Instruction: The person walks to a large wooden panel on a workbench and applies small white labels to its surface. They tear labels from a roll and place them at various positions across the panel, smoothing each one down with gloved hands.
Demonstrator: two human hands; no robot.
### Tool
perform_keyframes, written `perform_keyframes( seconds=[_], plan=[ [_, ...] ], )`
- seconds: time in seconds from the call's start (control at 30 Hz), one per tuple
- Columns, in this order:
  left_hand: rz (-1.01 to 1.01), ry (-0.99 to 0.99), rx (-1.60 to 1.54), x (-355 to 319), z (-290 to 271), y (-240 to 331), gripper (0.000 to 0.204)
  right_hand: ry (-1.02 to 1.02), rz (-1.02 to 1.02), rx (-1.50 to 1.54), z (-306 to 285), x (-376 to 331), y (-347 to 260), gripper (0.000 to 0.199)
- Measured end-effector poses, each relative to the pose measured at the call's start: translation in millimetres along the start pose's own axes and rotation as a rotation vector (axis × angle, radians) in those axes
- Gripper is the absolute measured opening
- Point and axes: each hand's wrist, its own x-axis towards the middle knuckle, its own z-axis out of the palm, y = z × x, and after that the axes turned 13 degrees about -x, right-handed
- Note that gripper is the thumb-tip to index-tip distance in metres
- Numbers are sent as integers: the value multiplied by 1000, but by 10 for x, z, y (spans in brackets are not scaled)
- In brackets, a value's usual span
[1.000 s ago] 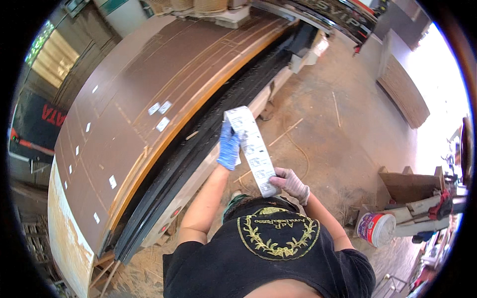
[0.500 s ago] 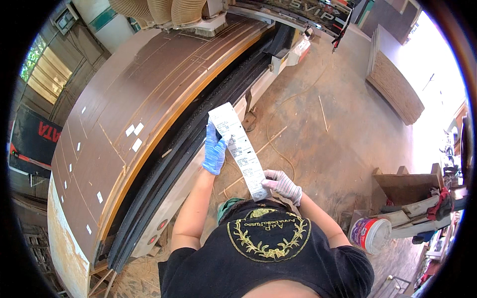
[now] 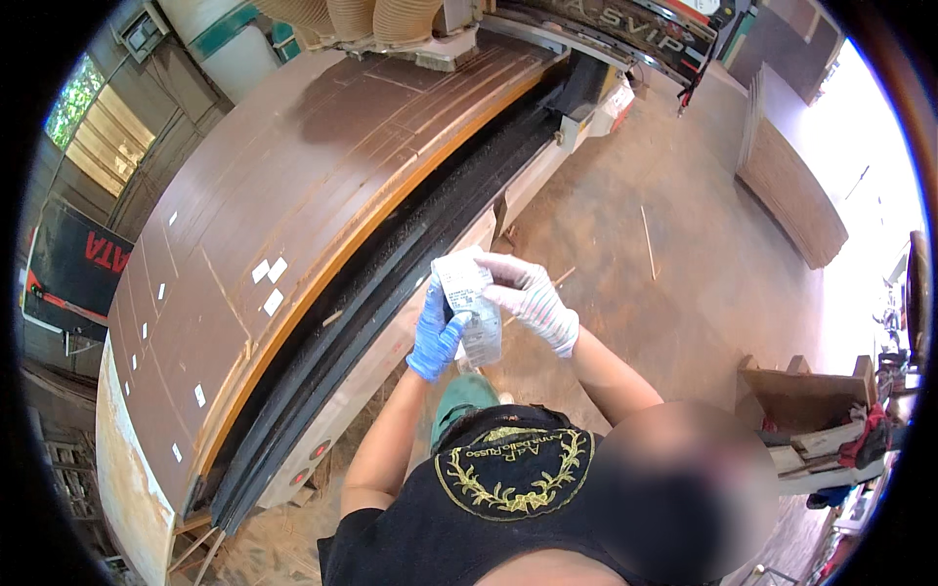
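A white strip of printed labels [image 3: 481, 337] is held in front of my body, its upper part folded or bent back and its lower end hanging down. My left hand [image 3: 436, 332], in a blue glove, is closed on the strip's left side, with the thumb across its front. At the strip's top right, my right hand [image 3: 532, 298], in a pale striped glove, has its fingertips closed on the upper edge. Just left of my hands lies the brown panel [image 3: 283, 210] on the machine bed, cut into pieces, with several small white labels [image 3: 274, 302] stuck on it.
A black channel [image 3: 362, 308] runs along the machine's near side. Beige ducting and a brush skirt [image 3: 440, 51] stand over the panel's far end. Boards [image 3: 791, 195] lean at the right, near a wooden rack [image 3: 811, 396]. Wood strips [image 3: 648, 242] lie on the dusty floor. A blurred patch covers the lower right.
My right hand has moved from the strip's lower end up to its top. The strip, stretched out long before, is now bunched shorter between my hands. The view has shifted slightly.
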Motion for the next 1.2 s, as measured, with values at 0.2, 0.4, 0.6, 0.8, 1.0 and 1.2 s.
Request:
perform_keyframes(
  seconds=[0.2,0.4,0.6,0.8,1.0,1.2],
  plan=[
    [16,20,-7,610,-306,-160,73,14,-33,-171,-147,720,140,33],
    [34,62,-96,1475,-497,-124,59,59,-34,-72,-360,1530,149,32],
    [-98,107,-258,2085,-582,67,60,18,-9,24,-590,2036,198,43],
    [-72,188,-239,2492,-658,43,64,-103,-2,66,-793,2444,320,46],
    [11,255,-58,3053,-775,-290,61,-242,66,-96,-1182,3024,531,35],
    [30,323,32,3734,-513,-548,63,-249,36,-135,-1798,3698,667,30]
  ],
)
